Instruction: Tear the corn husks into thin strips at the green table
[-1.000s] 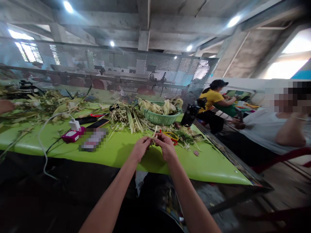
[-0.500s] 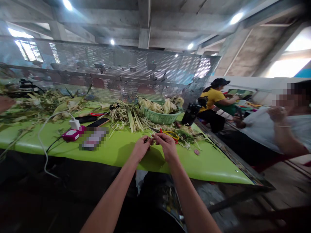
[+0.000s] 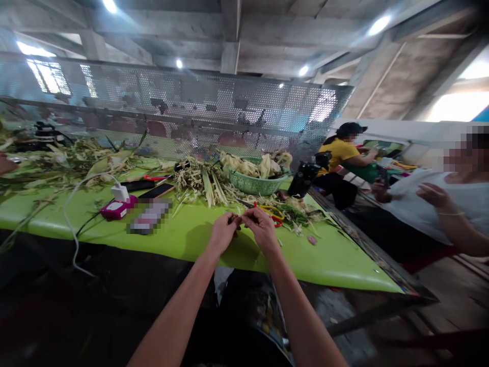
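Observation:
Over the green tabletop (image 3: 183, 232), my left hand (image 3: 223, 232) and my right hand (image 3: 263, 228) meet with fingers pinched together. Between the fingertips is a small pale piece, too small to name and mostly covered by the fingers. Just behind my right hand lie scissors with red and yellow handles (image 3: 275, 213), partly hidden by it. Beyond both hands, a heap of dry plant strips (image 3: 208, 186) spreads around a green plastic basket (image 3: 255, 184) that holds pale, crumpled husks (image 3: 239, 164).
Left of my hands lie a phone (image 3: 156, 190), a blurred-out flat item (image 3: 150, 216) and a magenta power block (image 3: 117, 206) with a white cable (image 3: 68, 219). A black bottle-like object (image 3: 303, 179) stands right of the basket. Two people sit at right; another hand (image 3: 6, 164) shows at far left.
My hands stay pinched together, fingers shifting slightly. A small pale scrap now shows on the table beside my right hand. The seated person at right has lowered a hand from the face.

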Motion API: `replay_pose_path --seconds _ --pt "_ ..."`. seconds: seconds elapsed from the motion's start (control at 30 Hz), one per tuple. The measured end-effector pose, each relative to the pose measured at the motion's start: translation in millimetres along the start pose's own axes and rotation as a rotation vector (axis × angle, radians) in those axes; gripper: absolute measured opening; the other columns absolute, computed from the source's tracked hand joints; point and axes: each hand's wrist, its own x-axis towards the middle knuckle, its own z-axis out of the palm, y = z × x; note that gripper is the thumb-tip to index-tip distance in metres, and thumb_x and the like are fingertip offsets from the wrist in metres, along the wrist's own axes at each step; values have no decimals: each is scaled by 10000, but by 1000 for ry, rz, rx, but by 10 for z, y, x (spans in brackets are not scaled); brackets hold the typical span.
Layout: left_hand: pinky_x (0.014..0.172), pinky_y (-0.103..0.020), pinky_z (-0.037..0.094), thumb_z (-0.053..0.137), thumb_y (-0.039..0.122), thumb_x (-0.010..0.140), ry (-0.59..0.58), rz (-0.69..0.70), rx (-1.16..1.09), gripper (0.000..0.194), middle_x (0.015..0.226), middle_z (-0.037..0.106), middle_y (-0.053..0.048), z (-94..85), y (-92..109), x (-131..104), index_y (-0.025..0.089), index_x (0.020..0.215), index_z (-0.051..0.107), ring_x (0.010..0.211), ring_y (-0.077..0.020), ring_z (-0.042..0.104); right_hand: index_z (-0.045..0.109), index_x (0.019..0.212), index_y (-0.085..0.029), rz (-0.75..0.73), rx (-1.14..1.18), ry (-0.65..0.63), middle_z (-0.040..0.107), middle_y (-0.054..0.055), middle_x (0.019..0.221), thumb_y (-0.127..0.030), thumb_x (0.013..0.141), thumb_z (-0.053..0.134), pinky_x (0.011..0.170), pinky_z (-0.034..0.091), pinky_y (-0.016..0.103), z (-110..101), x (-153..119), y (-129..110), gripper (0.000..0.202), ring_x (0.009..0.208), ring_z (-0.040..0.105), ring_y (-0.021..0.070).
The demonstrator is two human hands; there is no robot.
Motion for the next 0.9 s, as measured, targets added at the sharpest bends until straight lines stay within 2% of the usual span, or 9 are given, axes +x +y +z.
replay_pose_path --seconds 0.13,0.43,0.6,0.9 --pt "519 -225 336 499 398 818 27 47 105 232 604 510 35 -15 -27 6 186 723 508 508 -94 464 602 760 -202 -76 -106 -38 552 28 782 -310 837 562 660 441 295 -26 8 -25 139 718 529 163" --pt "578 -247 273 495 297 824 18 219 367 185 635 484 29 -143 85 -68 184 678 500 613 -120 429 598 767 -211 -36 -59 -93 534 26 782 -319 821 588 647 440 295 -37 8 14 121 723 511 170" --pt "585 -245 288 501 289 817 -29 225 366 170 641 490 27 -208 64 -68 179 689 521 617 -123 439 593 764 -209 -36 -33 -133 529 16 766 -286 817 595 659 423 293 -26 3 11 93 725 509 167" --pt "615 -247 312 509 252 785 -73 231 318 111 662 516 18 -225 56 -63 174 719 553 639 -130 453 605 729 -204 43 20 -184 537 11 737 -312 794 611 629 433 281 -44 4 31 127 707 507 161"
